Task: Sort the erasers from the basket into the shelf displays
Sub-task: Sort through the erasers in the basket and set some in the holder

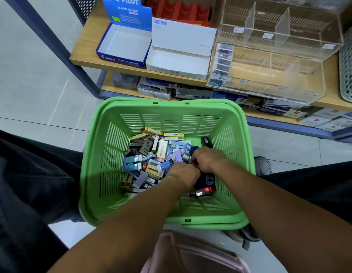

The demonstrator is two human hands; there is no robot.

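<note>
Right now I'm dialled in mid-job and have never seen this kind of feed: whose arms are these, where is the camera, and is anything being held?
There is no machine here: a person wears one camera on the head, looking forward and down, so the arms are their own. Both hands, left hand and right hand, reach into a green plastic basket holding a pile of boxed erasers. The fingers are curled among dark items at the pile's right side; exactly what they grip is hidden. Behind, on the wooden shelf, stand an empty blue Pilot eraser box, an empty white display box and a clear acrylic divider case.
</note>
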